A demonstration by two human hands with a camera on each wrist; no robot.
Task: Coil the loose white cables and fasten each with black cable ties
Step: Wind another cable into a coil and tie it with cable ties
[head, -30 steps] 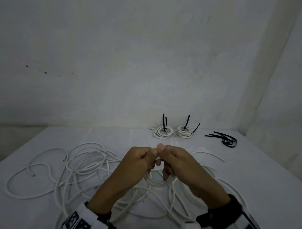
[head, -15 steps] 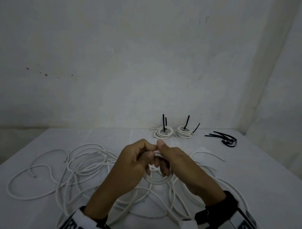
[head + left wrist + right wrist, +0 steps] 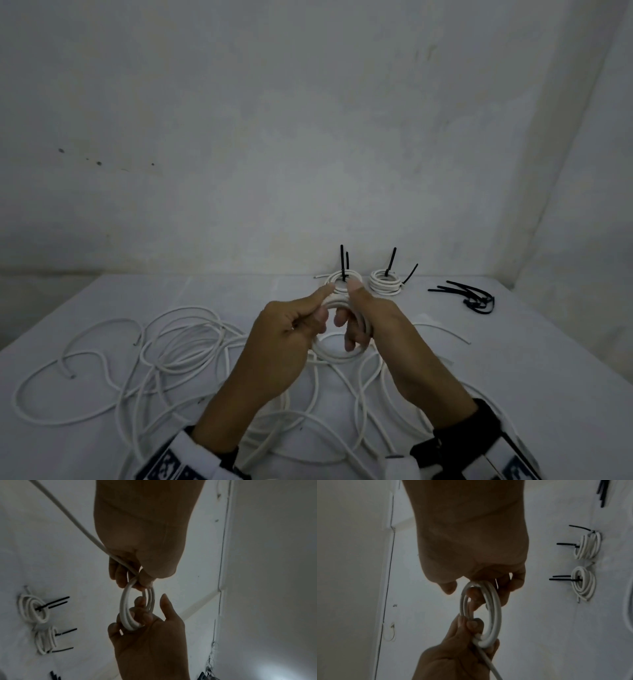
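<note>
Head view: since a second ago the left hand (image 3: 284, 339) and right hand (image 3: 376, 329) have spread apart, opening the white cable coil (image 3: 337, 356) they hold above the loose cables (image 3: 178, 342); winding likely continues, with the tie yet to come. The white surface (image 3: 513, 377) bears two tied coils (image 3: 385, 282) and spare black cable ties (image 3: 469, 298) before a bare wall.

Left wrist view: left fingers (image 3: 120, 574) curl, pinching the coil.

Right wrist view: right fingers (image 3: 510, 588) hook through it.

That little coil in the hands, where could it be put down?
Bare table shows right of the hands, before the spare black cable ties, and at the far left, beside the two tied coils. The loose white cables crowd the near left and centre.
</note>
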